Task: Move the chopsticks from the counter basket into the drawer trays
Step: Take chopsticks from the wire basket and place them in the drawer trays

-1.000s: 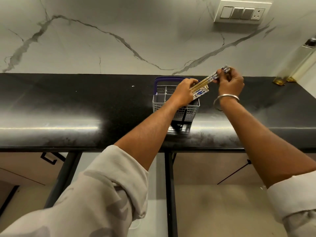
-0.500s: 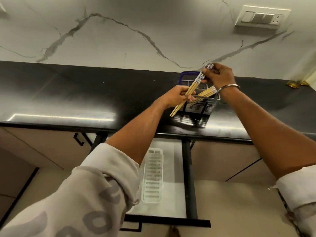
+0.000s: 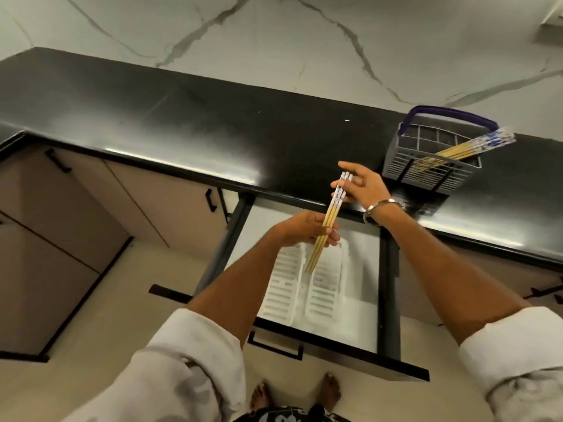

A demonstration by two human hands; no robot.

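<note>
A bundle of wooden chopsticks (image 3: 330, 215) with blue-and-white tops hangs over the open drawer (image 3: 362, 300). My left hand (image 3: 304, 231) grips the bundle at its middle, and my right hand (image 3: 364, 187) pinches its patterned top end. The tips point down at two white slotted trays (image 3: 323, 296) lying side by side in the drawer. On the black counter to the right stands the grey basket (image 3: 432, 172) with a purple handle; several more chopsticks (image 3: 466, 147) lean out of it to the right.
The black countertop (image 3: 182, 123) runs along a white marble wall. Beige cabinet doors with black handles (image 3: 210, 201) flank the drawer. The drawer's black front (image 3: 335, 357) sticks out toward my bare feet (image 3: 330, 388) on the floor.
Both hands carried a bundle of chopsticks away from the basket and down over the open drawer. The view tilted down, so the drawer trays now show fully.
</note>
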